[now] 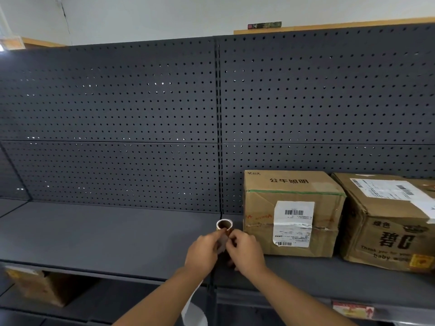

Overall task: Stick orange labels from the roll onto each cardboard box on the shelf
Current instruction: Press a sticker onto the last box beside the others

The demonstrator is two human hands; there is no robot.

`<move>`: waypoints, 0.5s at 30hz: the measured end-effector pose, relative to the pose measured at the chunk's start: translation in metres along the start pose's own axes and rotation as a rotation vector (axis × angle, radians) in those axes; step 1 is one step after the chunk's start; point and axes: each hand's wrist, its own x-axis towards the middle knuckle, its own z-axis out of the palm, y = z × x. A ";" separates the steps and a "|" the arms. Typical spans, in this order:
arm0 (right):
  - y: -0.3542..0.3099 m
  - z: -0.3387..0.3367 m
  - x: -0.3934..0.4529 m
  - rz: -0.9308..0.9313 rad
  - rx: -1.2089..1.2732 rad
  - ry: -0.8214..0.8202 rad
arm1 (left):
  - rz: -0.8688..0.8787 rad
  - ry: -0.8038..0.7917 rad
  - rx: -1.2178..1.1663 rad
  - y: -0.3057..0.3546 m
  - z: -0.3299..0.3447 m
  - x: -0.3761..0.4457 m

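A small label roll [224,225] with a cardboard core stands on the dark shelf [106,234], just left of a cardboard box [292,212] that bears a white shipping label. My left hand [203,252] and my right hand [246,251] meet just in front of the roll and pinch the strip of backing paper [222,242] between their fingertips. A white tail of backing paper [194,309] hangs down below my left forearm. A second, larger cardboard box [388,222] stands at the right, with an orange label [421,262] on its front lower corner.
A dark pegboard [117,114] backs the shelf. Another cardboard box [37,285] sits on the lower shelf at the left. A red and white tag [353,309] hangs on the shelf's front edge at the right.
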 end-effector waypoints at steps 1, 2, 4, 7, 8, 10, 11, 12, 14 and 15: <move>-0.002 -0.002 -0.002 0.004 0.002 -0.011 | -0.022 0.009 0.031 0.003 -0.001 0.000; -0.005 -0.004 -0.004 0.007 0.006 -0.025 | -0.044 0.013 0.048 0.005 -0.001 -0.001; -0.009 -0.009 -0.009 0.010 0.019 -0.061 | -0.072 0.032 0.055 0.006 0.001 0.000; -0.009 -0.017 -0.015 0.008 0.012 -0.089 | -0.150 0.052 0.046 0.005 0.001 0.005; -0.009 -0.020 -0.016 0.010 0.007 -0.089 | -0.181 0.048 0.052 0.005 0.000 0.007; -0.006 -0.025 -0.015 0.014 0.001 -0.080 | -0.227 0.035 0.084 0.007 -0.002 0.009; -0.004 -0.028 -0.014 0.017 0.008 -0.076 | -0.237 0.032 0.108 0.008 -0.003 0.009; -0.003 -0.030 -0.014 0.016 0.020 -0.076 | -0.244 0.032 0.133 0.009 -0.004 0.009; 0.000 -0.033 -0.014 0.008 0.059 -0.086 | -0.233 0.035 0.162 0.012 -0.004 0.008; 0.001 -0.036 -0.015 0.008 0.089 -0.092 | -0.217 0.038 0.178 0.014 -0.004 0.006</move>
